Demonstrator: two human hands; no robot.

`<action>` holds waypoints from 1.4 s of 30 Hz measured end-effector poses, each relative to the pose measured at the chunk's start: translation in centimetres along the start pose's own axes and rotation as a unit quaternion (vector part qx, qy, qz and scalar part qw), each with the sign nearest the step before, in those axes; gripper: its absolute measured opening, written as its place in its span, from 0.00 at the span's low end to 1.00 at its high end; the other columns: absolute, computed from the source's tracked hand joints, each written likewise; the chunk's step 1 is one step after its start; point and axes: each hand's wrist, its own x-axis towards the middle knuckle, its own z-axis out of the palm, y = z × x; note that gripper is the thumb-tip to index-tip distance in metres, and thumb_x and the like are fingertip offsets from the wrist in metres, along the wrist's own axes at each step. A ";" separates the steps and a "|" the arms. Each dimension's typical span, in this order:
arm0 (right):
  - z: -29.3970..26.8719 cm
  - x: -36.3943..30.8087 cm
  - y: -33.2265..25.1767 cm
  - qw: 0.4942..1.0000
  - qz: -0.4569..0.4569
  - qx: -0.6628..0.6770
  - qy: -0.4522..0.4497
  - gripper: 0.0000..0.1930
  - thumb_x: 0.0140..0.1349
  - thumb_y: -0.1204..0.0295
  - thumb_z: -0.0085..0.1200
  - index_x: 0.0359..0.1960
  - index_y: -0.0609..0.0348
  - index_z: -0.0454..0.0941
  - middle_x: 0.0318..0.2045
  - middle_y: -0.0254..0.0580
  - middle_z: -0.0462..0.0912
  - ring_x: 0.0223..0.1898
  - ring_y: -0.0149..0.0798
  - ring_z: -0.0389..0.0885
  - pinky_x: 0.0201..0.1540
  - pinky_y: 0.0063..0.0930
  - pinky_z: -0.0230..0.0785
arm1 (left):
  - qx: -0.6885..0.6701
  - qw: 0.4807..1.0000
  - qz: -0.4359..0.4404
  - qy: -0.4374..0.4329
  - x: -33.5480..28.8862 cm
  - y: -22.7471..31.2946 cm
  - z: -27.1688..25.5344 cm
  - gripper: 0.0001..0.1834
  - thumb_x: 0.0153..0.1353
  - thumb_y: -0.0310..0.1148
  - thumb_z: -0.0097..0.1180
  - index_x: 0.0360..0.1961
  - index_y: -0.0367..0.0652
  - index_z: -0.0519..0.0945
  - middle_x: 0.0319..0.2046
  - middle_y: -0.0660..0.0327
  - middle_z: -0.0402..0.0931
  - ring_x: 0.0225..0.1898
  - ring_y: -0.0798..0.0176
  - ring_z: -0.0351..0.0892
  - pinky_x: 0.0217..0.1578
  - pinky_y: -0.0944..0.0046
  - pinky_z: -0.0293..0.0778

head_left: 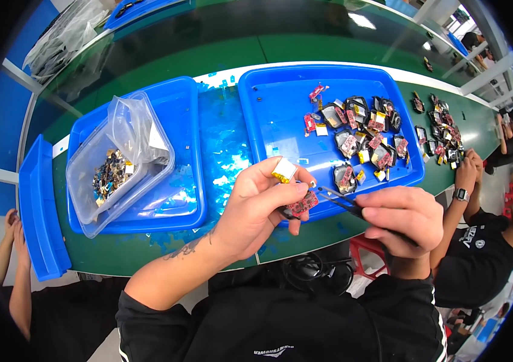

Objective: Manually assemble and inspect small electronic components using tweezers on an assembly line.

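My left hand (255,208) pinches a small red circuit board (303,206) between thumb and fingers. A white pouch battery (284,169) with yellow tape sticks up above the thumb, seemingly part of the same piece. Black tweezers (344,204) are gripped in my right hand (406,218). Their tips meet the piece near my left thumb, by a tiny dark part too small to name. Both hands are over the near edge of a blue tray (268,130). Inside it, on the right, lie several black device shells (346,143) with red boards and batteries.
Left stands another blue tray (193,181) with a clear plastic tub (81,169) of small parts and a plastic bag (129,130). Blue film scraps (226,145) cover the green table between the trays. More devices (443,130) lie at right, beside a co-worker's hands (471,166).
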 end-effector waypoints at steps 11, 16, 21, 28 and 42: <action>0.0 1.0 -0.8 0.996 -0.065 -0.032 -0.047 0.15 0.42 0.74 0.67 0.34 0.64 0.81 0.32 0.48 0.84 0.29 0.41 0.85 0.28 0.28 0.78 | 0.034 0.999 -0.020 -0.017 -0.2 0.3 0.0 0.08 0.59 0.28 0.56 0.37 0.35 0.74 0.31 0.56 0.76 0.25 0.69 0.77 0.17 0.71 0.72; -0.1 1.5 -0.3 0.998 -0.031 -0.024 -0.051 0.15 0.44 0.78 0.66 0.36 0.66 0.80 0.31 0.50 0.83 0.29 0.41 0.85 0.29 0.28 0.78 | 0.098 0.995 0.035 -0.001 0.1 -0.1 0.0 0.09 0.63 0.31 0.53 0.41 0.38 0.72 0.30 0.56 0.75 0.22 0.68 0.76 0.15 0.71 0.70; 1.3 1.4 -1.0 0.915 0.297 0.270 0.032 0.06 0.59 0.84 0.54 0.37 0.76 0.78 0.33 0.53 0.82 0.34 0.41 0.85 0.37 0.31 0.80 | 0.131 0.984 0.096 0.075 0.1 0.5 0.3 0.13 0.71 0.40 0.39 0.48 0.43 0.64 0.33 0.52 0.77 0.19 0.66 0.75 0.12 0.71 0.68; 3.0 0.6 -0.3 0.895 0.320 0.291 0.111 0.07 0.61 0.82 0.53 0.39 0.76 0.77 0.36 0.53 0.81 0.34 0.43 0.85 0.39 0.30 0.80 | -0.017 1.000 0.006 -0.008 0.0 2.2 -1.2 0.16 0.61 0.22 0.44 0.51 0.39 0.62 0.51 0.40 0.71 0.38 0.59 0.78 0.38 0.62 0.76; 2.6 -0.6 0.7 0.875 0.294 0.351 0.160 0.08 0.63 0.80 0.51 0.39 0.75 0.76 0.34 0.53 0.82 0.33 0.44 0.85 0.39 0.31 0.80 | -0.015 0.992 -0.026 -0.124 0.2 4.1 -1.2 0.26 0.57 0.16 0.53 0.56 0.38 0.60 0.51 0.38 0.71 0.50 0.45 0.77 0.53 0.55 0.75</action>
